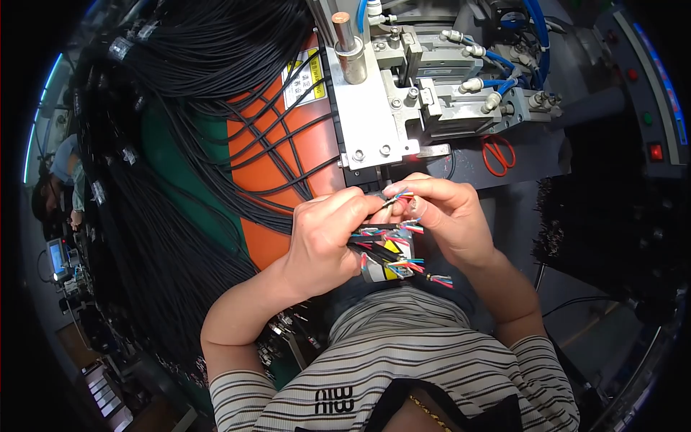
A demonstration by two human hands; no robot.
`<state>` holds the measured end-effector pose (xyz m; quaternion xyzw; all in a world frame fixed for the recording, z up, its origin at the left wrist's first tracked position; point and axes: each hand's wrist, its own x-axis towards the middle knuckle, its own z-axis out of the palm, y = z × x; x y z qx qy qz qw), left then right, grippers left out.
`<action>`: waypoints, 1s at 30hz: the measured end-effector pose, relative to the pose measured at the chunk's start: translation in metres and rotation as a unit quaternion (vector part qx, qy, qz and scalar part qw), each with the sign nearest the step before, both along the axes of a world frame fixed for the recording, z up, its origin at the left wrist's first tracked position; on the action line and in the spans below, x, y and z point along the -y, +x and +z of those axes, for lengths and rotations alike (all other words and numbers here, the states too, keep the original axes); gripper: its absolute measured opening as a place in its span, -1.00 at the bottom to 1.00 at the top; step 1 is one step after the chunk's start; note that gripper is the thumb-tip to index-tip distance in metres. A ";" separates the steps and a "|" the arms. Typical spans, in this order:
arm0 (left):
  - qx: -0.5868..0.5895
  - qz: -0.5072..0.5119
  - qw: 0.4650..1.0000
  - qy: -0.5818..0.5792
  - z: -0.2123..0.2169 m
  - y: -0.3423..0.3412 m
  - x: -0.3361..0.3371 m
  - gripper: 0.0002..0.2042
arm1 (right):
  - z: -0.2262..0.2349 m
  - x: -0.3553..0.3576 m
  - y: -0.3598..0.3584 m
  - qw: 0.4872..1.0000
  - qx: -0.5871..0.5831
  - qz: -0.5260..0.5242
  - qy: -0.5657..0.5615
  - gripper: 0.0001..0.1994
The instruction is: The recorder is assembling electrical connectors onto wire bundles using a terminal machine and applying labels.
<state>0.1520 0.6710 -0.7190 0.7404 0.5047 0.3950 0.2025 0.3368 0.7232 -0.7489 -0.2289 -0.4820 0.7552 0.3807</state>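
My left hand [327,234] is closed around several black cables [374,241], whose stripped ends fan out to the right in red, blue, white and green wires. Just above that bunch, my right hand [450,216] pinches the coloured wires [404,196] of one cable end between thumb and fingertips. Both hands meet in front of my body, below the front edge of the metal fixture [371,137]. My left palm and the cable lengths inside it are hidden.
Loose black cables [216,43] lie over an orange surface [277,162] and a green one [169,155] to the left. Pneumatic cylinders [461,108] with blue tubes stand ahead. Red-handled scissors [498,155] lie right of the fixture. A control panel [648,108] with buttons is far right. Another person [61,180] is far left.
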 end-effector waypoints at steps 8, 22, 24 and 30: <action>0.096 -0.066 0.987 -0.113 0.002 -0.002 -0.009 -0.78 | 0.002 -0.023 0.020 0.983 -0.036 0.103 -0.145 -0.79; 0.271 -0.119 0.909 -0.295 0.007 -0.001 -0.026 -0.92 | 0.011 -0.045 0.030 0.992 0.029 0.120 -0.039 -0.85; 0.311 -0.119 0.875 -0.350 0.005 -0.003 -0.026 -0.93 | 0.013 -0.045 0.030 0.993 0.054 0.108 0.005 -0.86; 0.010 -0.073 0.988 -0.133 -0.003 0.012 -0.018 -0.78 | 0.010 -0.048 0.022 0.930 0.204 0.010 0.306 -0.94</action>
